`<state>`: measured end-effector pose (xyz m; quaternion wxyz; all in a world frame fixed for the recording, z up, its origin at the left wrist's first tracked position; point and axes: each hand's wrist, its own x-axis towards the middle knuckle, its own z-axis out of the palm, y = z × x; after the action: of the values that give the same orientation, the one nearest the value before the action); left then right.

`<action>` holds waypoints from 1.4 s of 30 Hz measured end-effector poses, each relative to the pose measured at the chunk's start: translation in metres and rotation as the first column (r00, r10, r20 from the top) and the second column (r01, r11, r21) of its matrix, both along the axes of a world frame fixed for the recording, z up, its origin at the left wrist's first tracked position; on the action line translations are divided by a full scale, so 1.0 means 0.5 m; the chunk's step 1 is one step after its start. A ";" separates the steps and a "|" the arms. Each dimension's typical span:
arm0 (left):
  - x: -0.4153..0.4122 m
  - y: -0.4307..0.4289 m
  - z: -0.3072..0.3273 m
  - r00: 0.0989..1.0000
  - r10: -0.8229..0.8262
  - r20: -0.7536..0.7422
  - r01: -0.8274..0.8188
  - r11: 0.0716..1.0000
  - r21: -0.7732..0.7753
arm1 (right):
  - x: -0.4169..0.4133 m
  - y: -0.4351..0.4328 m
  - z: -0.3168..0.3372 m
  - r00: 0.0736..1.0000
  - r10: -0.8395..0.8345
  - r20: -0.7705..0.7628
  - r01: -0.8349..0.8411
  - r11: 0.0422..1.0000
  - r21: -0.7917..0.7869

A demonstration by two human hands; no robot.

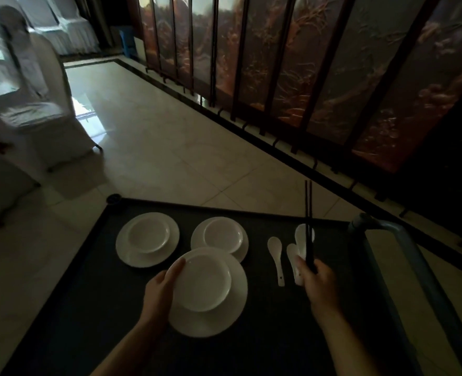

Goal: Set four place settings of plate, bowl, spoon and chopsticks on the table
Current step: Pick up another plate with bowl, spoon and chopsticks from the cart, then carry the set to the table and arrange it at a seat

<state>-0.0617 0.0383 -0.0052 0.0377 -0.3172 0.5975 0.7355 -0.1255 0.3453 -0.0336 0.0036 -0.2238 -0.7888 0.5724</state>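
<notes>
Right fingers (303,267) pinch thin black chopsticks (308,210) upright above white spoons (275,249).

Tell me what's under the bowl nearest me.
A larger white plate lies under the bowl, its rim showing on the right and near side. The left hand covers the left edge; the plate's middle is hidden by the bowl.

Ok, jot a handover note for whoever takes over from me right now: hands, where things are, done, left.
Left hand grips the nearest plate, with its bowl, at the left rim.
Right hand holds black chopsticks pointing away, by the white spoons.
Cart tray: two more plate-and-bowl stacks behind, spoons at right.
Done: no laid setting in view; a fourth plate set is not in view.
Left: carry these over and lay them out.
</notes>
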 end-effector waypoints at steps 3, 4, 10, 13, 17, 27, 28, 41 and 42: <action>-0.003 -0.030 0.009 0.999 0.033 -0.043 -0.033 0.999 0.011 | 0.023 -0.094 0.063 0.983 0.178 -0.035 -0.181 0.979 -0.099; -0.001 -0.041 0.012 0.997 0.046 -0.058 -0.045 0.999 0.015 | 0.029 -0.123 0.079 0.972 0.232 -0.040 -0.235 0.966 -0.109; 0.024 -0.109 0.043 0.980 0.145 -0.137 -0.148 0.989 -0.015 | 0.045 -0.258 0.142 0.907 0.416 -0.068 -0.421 0.901 -0.104; 0.052 -0.139 0.062 0.965 0.205 -0.162 -0.216 0.975 -0.053 | 0.041 -0.304 0.156 0.862 0.498 -0.089 -0.505 0.859 -0.087; 0.110 -0.167 0.079 0.917 0.355 -0.182 -0.377 0.920 -0.105 | 0.039 -0.363 0.167 0.751 0.652 -0.106 -0.659 0.749 -0.068; 0.343 -0.127 0.111 0.632 0.741 -0.226 -0.774 0.597 -0.210 | 0.108 -0.458 0.186 0.369 0.916 -0.157 -0.929 0.361 -0.080; 0.376 -0.115 0.114 0.589 0.775 -0.228 -0.807 0.550 -0.216 | 0.127 -0.466 0.190 0.305 0.939 -0.162 -0.952 0.295 -0.084; 0.858 0.095 0.141 0.037 0.984 -0.176 -0.972 -0.006 -0.236 | 0.528 -0.518 0.207 -0.302 0.933 -0.196 -0.922 -0.338 -0.188; 0.892 0.121 0.143 -0.009 0.984 -0.181 -0.972 -0.051 -0.228 | 0.566 -0.517 0.206 -0.341 0.916 -0.210 -0.908 -0.379 -0.180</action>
<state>0.3846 0.0987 0.0664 -0.5311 -0.6623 0.2927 0.4401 0.1576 0.0870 0.0691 -0.5100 0.5118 -0.5432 0.4276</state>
